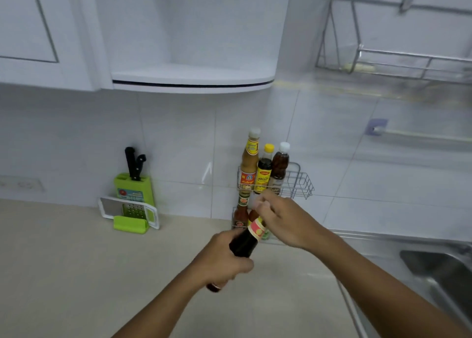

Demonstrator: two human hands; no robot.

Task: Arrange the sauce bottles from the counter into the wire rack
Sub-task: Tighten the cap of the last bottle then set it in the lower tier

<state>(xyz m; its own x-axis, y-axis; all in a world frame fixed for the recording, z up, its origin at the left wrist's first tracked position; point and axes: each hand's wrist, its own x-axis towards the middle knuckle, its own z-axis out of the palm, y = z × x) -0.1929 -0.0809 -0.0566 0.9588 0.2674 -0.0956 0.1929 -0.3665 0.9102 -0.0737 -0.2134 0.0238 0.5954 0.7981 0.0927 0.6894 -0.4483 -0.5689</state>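
A dark sauce bottle with a red and yellow neck label is tilted in mid-air over the counter. My left hand grips its body and my right hand closes around its neck and cap. Behind it, a two-tier wire rack hangs on the tiled wall. Its upper tier holds a tall orange-brown bottle, a yellow-capped dark bottle and a white-capped brown bottle. A red-labelled bottle stands in the lower tier, partly hidden by my hands.
A green knife block with black handles and a grater stand at the back of the beige counter. A steel sink lies at the right. A curved shelf and a dish rack hang overhead.
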